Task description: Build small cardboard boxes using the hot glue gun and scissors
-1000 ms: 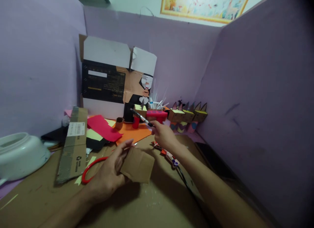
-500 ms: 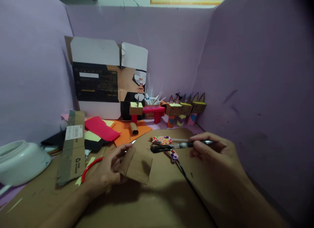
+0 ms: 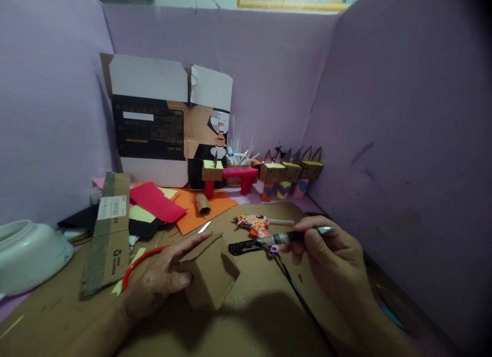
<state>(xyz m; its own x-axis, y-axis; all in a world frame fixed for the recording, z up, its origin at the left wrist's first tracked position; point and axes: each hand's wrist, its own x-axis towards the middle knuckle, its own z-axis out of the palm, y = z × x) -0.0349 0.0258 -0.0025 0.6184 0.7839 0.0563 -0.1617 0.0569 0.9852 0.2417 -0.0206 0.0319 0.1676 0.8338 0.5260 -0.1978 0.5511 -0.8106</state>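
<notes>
My left hand [image 3: 163, 277] grips a small folded cardboard box [image 3: 211, 277], thumb on its near face and fingers stretched along the upper edge. In my right hand [image 3: 326, 254], a black pen [image 3: 282, 238] with a clear middle and silver end is pinched between thumb and fingers. The pen's black end points left, close to the box's upper right corner; whether they touch I cannot tell. Behind the pen lies a flower-patterned glue gun [image 3: 251, 223] with a clear glue stick in its back and a black cord. Red-handled scissors [image 3: 134, 267] lie partly under my left hand.
A cardboard strip [image 3: 109, 234], coloured paper [image 3: 157, 201] and a white pot [image 3: 31, 259] are at left. A cardboard tube [image 3: 203, 204] lies on orange paper. Behind stand a red-legged cardboard figure [image 3: 240, 173], several eared figures [image 3: 272, 172] and an unfolded carton [image 3: 149, 126].
The box has tilted and turned in my left hand, whose fingers have straightened along its edge. The pen has moved slightly left and down, its black end now nearer the box.
</notes>
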